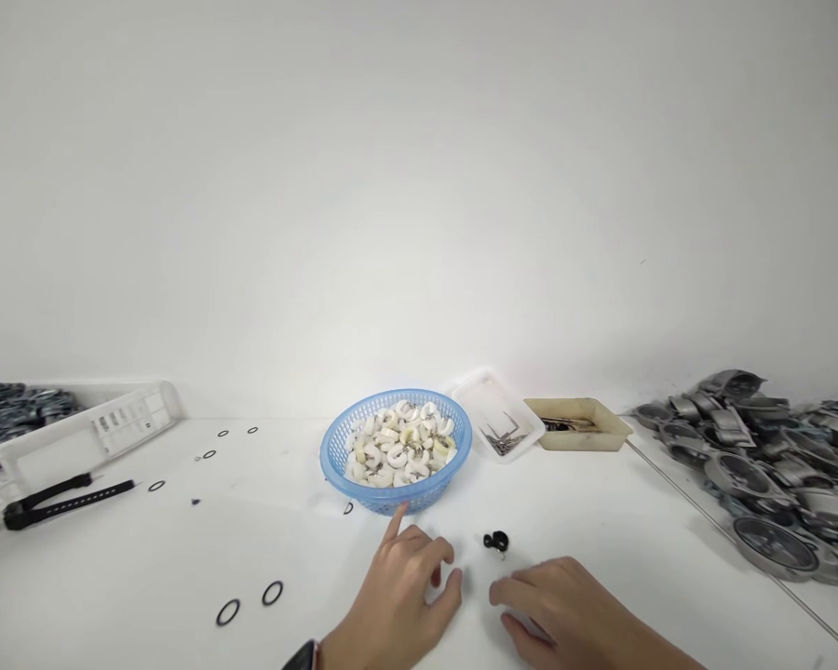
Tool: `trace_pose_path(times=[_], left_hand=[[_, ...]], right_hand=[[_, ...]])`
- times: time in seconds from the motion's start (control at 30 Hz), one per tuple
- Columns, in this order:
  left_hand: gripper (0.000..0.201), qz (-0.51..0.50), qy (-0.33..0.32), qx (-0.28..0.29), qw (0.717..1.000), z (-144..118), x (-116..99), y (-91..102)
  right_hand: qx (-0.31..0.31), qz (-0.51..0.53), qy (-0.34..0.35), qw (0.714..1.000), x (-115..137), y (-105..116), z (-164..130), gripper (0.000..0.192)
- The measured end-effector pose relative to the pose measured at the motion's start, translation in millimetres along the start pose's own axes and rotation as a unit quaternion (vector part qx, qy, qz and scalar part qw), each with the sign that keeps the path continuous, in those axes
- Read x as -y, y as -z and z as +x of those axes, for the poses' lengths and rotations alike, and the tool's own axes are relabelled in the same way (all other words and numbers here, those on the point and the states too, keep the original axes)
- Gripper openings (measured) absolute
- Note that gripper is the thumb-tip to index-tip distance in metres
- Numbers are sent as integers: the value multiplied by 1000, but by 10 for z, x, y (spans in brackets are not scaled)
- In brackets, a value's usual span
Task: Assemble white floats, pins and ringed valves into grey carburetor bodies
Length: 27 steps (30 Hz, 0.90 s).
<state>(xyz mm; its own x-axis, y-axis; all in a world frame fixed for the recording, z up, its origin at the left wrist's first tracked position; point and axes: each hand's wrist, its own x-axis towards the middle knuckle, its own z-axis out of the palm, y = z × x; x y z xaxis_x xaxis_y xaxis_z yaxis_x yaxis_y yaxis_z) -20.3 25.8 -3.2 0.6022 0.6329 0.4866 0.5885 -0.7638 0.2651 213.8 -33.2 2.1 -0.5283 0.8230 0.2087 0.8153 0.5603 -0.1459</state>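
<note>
My left hand (405, 586) rests on the white table just in front of a blue basket (335, 456) filled with white curved plastic pieces (399, 445). Its index finger points up toward the basket's rim, and the other fingers are loosely curled with nothing visible in them. My right hand (565, 605) lies beside it, fingers bent toward the left hand, and seems to hold nothing. A small black part (495, 541) sits on the table just beyond and between the two hands, touching neither.
Black rubber rings (227, 611) lie scattered left of the hands. A black-handled tool (62, 501) lies by a white crate (112, 419) at far left. A clear tray of metal pins (503, 433), a beige tray (579, 425) and grey metal castings (761, 465) fill the right.
</note>
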Motion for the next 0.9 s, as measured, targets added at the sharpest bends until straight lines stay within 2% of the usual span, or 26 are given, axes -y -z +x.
trace_pose_path(times=[0.07, 0.2, 0.3, 0.4, 0.57, 0.77, 0.9], left_hand=[[9, -1, 0, 0, 1000, 1, 6, 5], [10, -1, -4, -5, 1000, 8, 31, 17], [13, 2, -12, -4, 1000, 11, 53, 17], [12, 1, -22, 0, 1000, 6, 62, 8], [11, 2, -42, 2, 999, -7, 30, 15], [11, 10, -61, 35, 997, -10, -31, 68], [11, 15, -75, 56, 996, -16, -50, 83]], right_hand=[[-13, 3, 2, 1000, -31, -7, 10, 17], [-104, 21, -37, 994, -174, 5, 31, 23], [-135, 33, -59, 988, -294, 7, 41, 26], [-127, 41, -55, 990, -346, -38, 45, 32], [-102, 52, -20, 993, -281, -126, 43, 46], [-64, 41, -12, 997, -251, -86, 61, 31], [-37, 36, -28, 998, -227, -31, 54, 29]])
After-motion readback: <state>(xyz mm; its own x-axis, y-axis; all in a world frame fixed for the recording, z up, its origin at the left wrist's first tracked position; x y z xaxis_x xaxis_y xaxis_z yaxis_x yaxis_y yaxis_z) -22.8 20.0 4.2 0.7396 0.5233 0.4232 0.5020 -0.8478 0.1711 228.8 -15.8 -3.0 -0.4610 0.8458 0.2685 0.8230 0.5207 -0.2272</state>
